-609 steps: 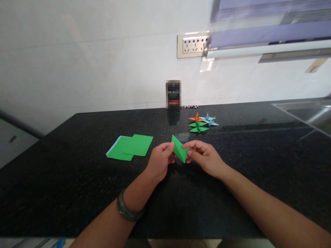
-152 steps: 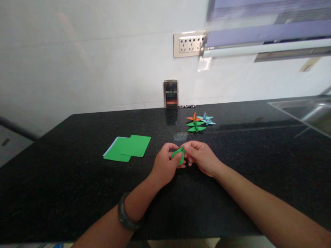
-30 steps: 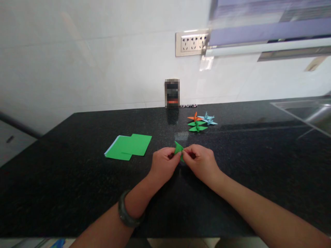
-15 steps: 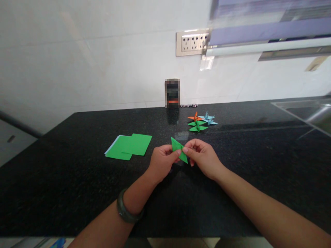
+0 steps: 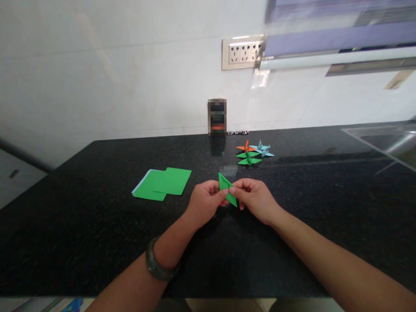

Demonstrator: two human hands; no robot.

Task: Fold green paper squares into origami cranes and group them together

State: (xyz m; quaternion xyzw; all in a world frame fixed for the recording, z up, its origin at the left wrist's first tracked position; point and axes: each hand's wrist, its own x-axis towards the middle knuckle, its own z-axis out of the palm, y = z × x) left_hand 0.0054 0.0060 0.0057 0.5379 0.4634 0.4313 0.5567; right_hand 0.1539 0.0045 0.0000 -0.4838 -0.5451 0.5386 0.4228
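Note:
A folded piece of green origami paper (image 5: 225, 183), narrow and diamond-shaped, is held above the dark counter between both hands. My left hand (image 5: 206, 200) pinches its left side, thumb on top and fingers curled behind. On the right edge, the thumb and fingers of my right hand (image 5: 255, 197) close on the same paper. Fingers cover part of the folds. To the left lies a stack of square paper sheets (image 5: 160, 184), green on top with pale blue edges beneath. Beyond my right hand sit green paper cranes (image 5: 249, 160), an orange paper crane (image 5: 246, 147) and light blue paper cranes (image 5: 262, 149).
The black speckled counter (image 5: 97, 225) meets a white tiled wall (image 5: 130, 78). A pixelated dark box-like object (image 5: 217, 117) stands against the wall, a beaded strand (image 5: 238, 132) beside it. A wall socket (image 5: 242, 54) is above. At the right is a metal sink (image 5: 390, 138).
The green folded paper has shifted slightly right and turned a little in my fingers. Both hands keep their pinch; the stack and the cranes stay put.

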